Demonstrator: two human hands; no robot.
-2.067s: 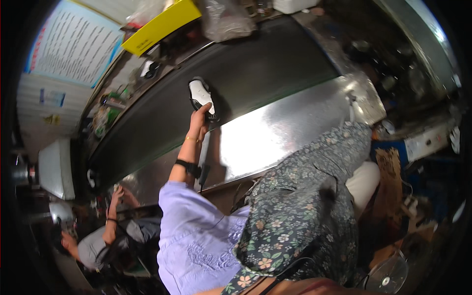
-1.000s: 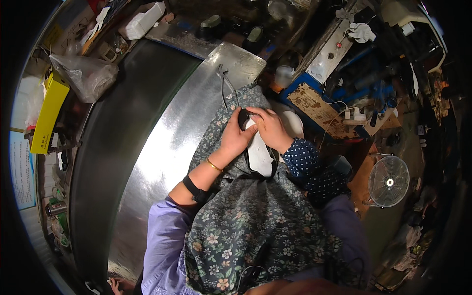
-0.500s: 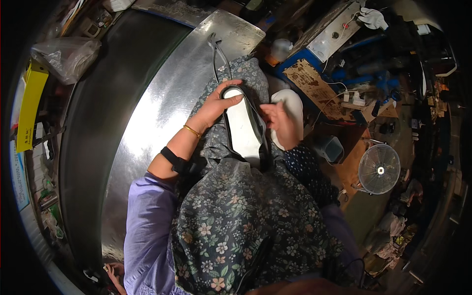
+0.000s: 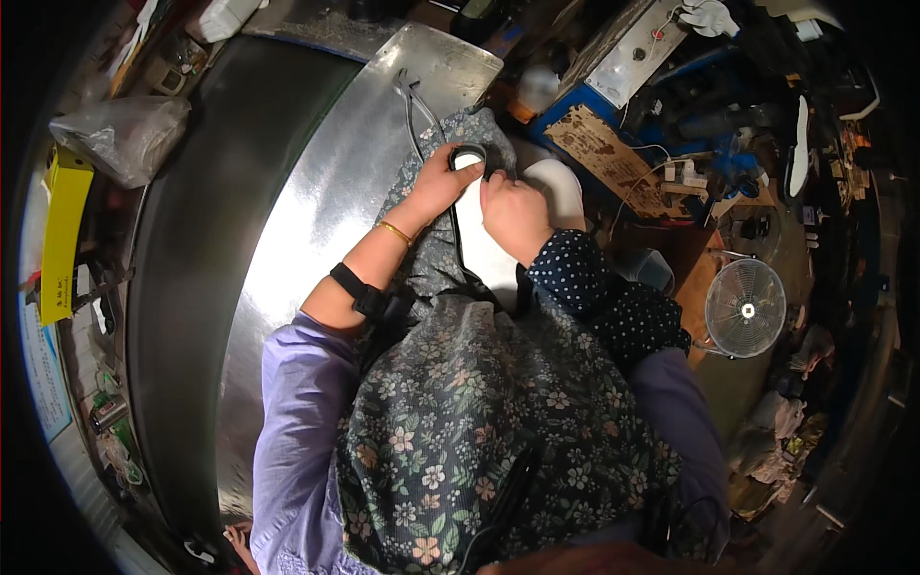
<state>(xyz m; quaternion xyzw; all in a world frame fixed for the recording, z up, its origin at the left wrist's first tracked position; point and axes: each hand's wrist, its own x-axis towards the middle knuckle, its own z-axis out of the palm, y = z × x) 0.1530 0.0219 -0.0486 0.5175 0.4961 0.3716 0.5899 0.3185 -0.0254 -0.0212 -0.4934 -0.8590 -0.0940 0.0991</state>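
Observation:
On my lap, over the floral apron, lies an unfinished shoe, sole side up, with a white insole face and a dark upper around its edge. My left hand grips its far end, the thumb pressed on the white face. The fingers of my right hand are bent and closed at the shoe's right rim near that end; they hide part of the rim. A second white, sole-shaped piece rests just right of my right hand. Metal pincers lie beyond the shoe, their jaws pointing away.
A shiny metal tabletop runs along my left, beside a dark belt-like surface. To the right are a wooden board, a grey bin and a round fan. Another person's hand shows at lower left.
My right hand has come in from the right and closed at the shoe's rim; its fingers were apart before. My left hand still holds the far end.

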